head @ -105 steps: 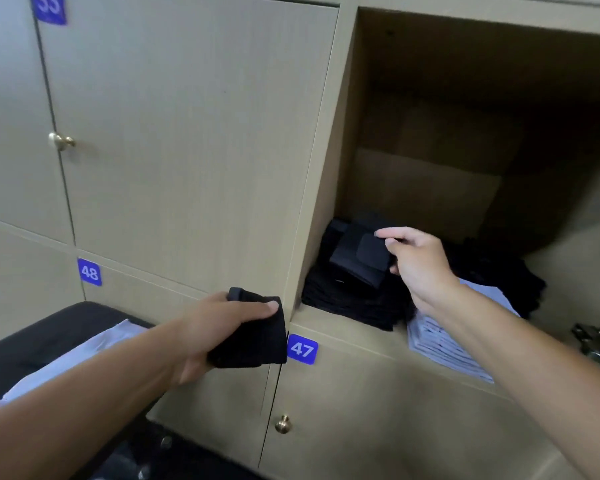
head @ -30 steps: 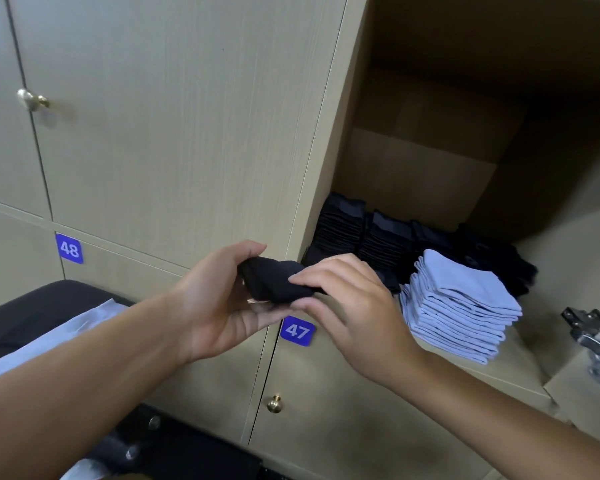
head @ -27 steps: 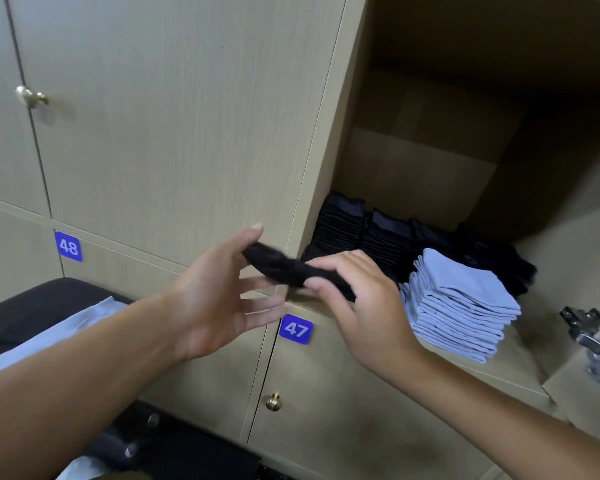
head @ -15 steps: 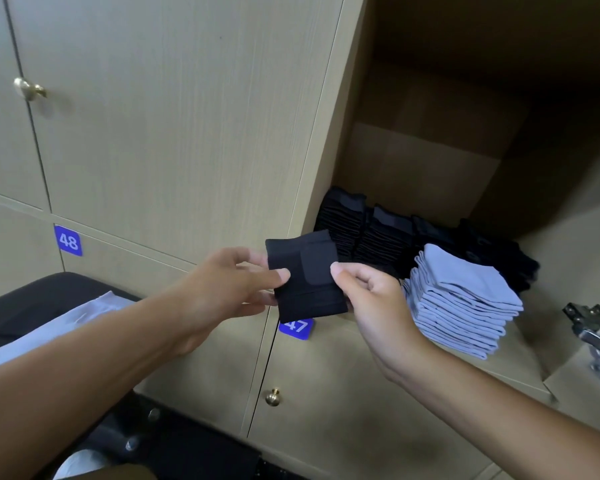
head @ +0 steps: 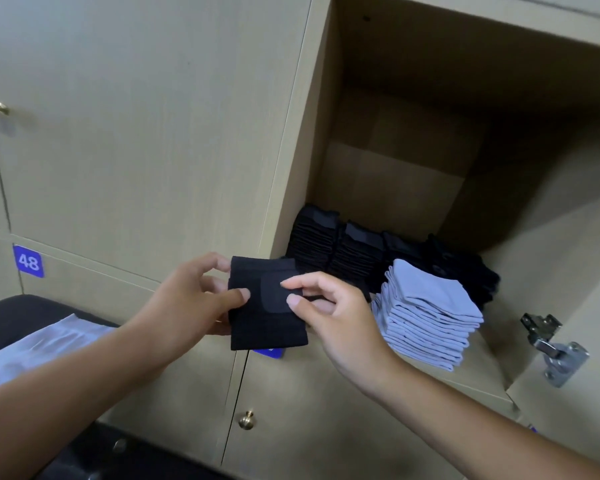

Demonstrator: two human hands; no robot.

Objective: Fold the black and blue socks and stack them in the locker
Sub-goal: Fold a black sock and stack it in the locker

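Note:
A folded black sock (head: pixel 264 323) is held flat in front of the open locker (head: pixel 395 188). My left hand (head: pixel 187 299) pinches its left edge, thumb on the front. My right hand (head: pixel 333 313) pinches its right side, thumb and forefinger on the cloth. Inside the locker, stacks of folded black socks (head: pixel 340 251) stand in a row at the back. A stack of folded light blue socks (head: pixel 430 313) sits in front of them on the shelf.
Closed locker doors with brass knobs (head: pixel 246 418) surround the opening; one bears a blue label 48 (head: pixel 28 261). A metal door hinge (head: pixel 555 348) sticks out at the right. At lower left a dark surface (head: pixel 21 310) carries light blue cloth (head: pixel 49 344).
The black sock went from bunched between my hands to spread flat and square. Both hands now pinch it by its sides, and it sits slightly lower, covering the 47 label.

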